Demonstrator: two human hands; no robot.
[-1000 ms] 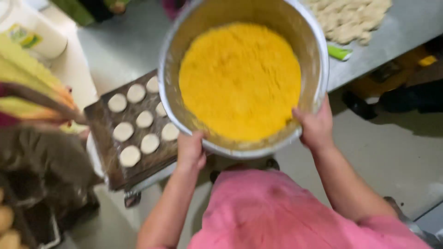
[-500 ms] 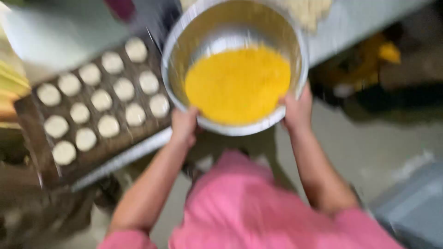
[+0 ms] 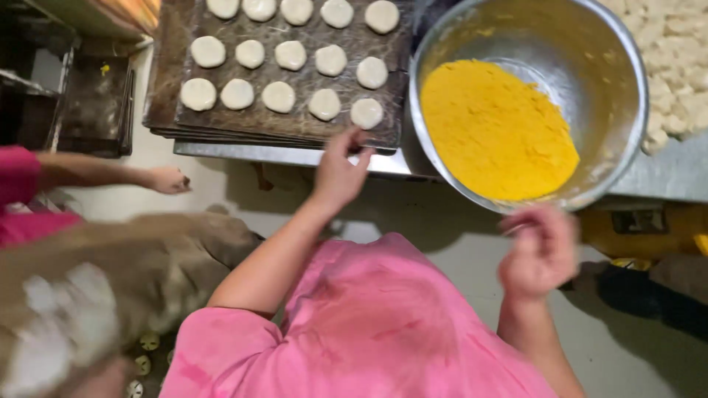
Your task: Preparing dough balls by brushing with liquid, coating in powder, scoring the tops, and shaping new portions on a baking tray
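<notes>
A large steel bowl [image 3: 597, 66] holding yellow crumbs [image 3: 501, 133] rests at the edge of the steel table [image 3: 664, 177]. Left of it lies a dark baking tray [image 3: 295, 125] with rows of round white dough discs [image 3: 324, 103]. My left hand [image 3: 339, 173] reaches up to the tray's front edge, its fingertips pinched on it near the closest disc. My right hand [image 3: 538, 250] is blurred, hanging just below the bowl's rim with fingers loosely curled and nothing in them. My pink shirt fills the lower middle of the view.
A heap of pale dough pieces [image 3: 678, 44] lies on the table right of the bowl. At the left another person in a pink sleeve holds a hand [image 3: 168, 179] out near a dark rack [image 3: 88, 103]. A yellow object [image 3: 649, 228] sits under the table.
Both hands have let go of the bowl, which now sits on the table edge. My left hand moved left to the tray; my right hand dropped below the rim.
</notes>
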